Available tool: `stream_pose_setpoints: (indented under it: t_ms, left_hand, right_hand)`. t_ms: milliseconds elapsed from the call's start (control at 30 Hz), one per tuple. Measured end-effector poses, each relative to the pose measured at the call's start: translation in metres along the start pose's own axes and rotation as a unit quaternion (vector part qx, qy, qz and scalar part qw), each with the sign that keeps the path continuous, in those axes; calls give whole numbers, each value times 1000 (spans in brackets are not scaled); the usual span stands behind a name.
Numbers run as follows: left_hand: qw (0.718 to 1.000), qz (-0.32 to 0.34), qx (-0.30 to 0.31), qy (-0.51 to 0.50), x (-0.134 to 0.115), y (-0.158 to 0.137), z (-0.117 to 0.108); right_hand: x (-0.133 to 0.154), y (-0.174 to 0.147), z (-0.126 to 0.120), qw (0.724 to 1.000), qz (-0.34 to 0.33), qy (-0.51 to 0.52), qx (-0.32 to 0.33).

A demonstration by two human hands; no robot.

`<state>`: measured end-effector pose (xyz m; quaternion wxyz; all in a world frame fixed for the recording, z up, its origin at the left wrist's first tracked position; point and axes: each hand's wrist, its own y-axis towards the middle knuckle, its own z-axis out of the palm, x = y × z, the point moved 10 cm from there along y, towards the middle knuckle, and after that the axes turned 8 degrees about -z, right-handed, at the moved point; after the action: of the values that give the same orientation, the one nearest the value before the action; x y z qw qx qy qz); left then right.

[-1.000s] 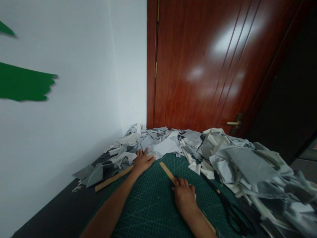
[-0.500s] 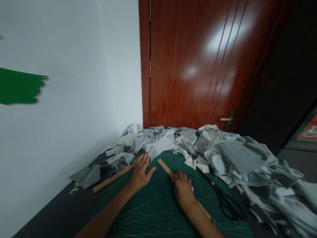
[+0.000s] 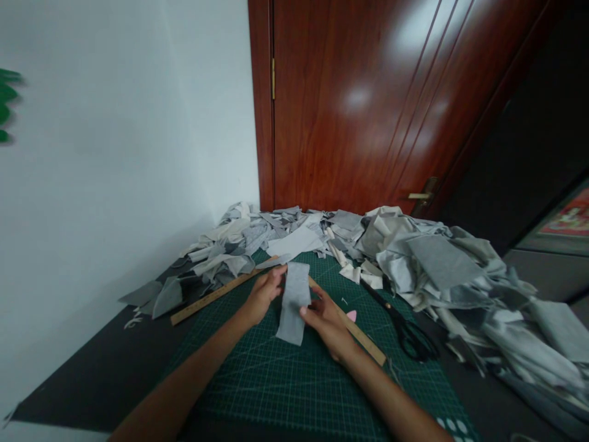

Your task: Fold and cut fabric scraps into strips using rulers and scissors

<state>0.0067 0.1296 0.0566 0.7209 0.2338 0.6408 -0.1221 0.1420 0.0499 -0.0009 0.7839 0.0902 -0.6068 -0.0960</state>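
Observation:
A grey fabric strip (image 3: 294, 304) is held upright-looking over the green cutting mat (image 3: 257, 380). My left hand (image 3: 264, 296) pinches its upper left edge with the fingertips. On the strip's right side, my right hand (image 3: 329, 322) grips the edge, thumb on the face and fingers behind. Partly covered by my right hand and forearm, a wooden ruler (image 3: 365, 344) lies slanted on the mat. Beside it is a small pink piece (image 3: 351, 315), perhaps tailor's chalk. A second wooden ruler (image 3: 209, 302) lies to the left of my left hand.
Black-handled scissors (image 3: 405, 331) rest on the mat's right side. Grey and white fabric scraps (image 3: 248, 236) heap along the back, with a larger pile (image 3: 442, 264) at the right. A white wall (image 3: 115, 153) borders the left; a brown door (image 3: 340, 123) stands behind.
My right hand has let go of the ruler and the pink piece beside it. Both hands now hold a grey fabric strip above the mat. The camera view has tilted down.

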Motion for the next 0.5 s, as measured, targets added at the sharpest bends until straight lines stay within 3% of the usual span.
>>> stream_pose_setpoints:
  t_ms: [100, 200, 267, 333, 433, 500]
  left_hand:
    - [981, 85, -53, 165, -12, 1, -8]
    - [907, 192, -182, 329, -35, -7, -28]
    - [873, 225, -216, 375, -45, -12, -40]
    - [829, 279, -182, 450, -56, -17, -36]
    - [699, 378, -58, 604, -63, -33, -5]
    - [653, 373, 10, 659, -59, -36, 8]
  right_hand:
    - [-15, -5, 14, 997, 70, 10, 20]
    - [-11, -2, -2, 996, 75, 17, -41]
    - [1, 2, -17, 995, 60, 35, -74]
    - [13, 7, -28, 995, 54, 45, -72]
    - [29, 12, -46, 995, 71, 56, -46]
    - [36, 14, -61, 996, 90, 11, -12]
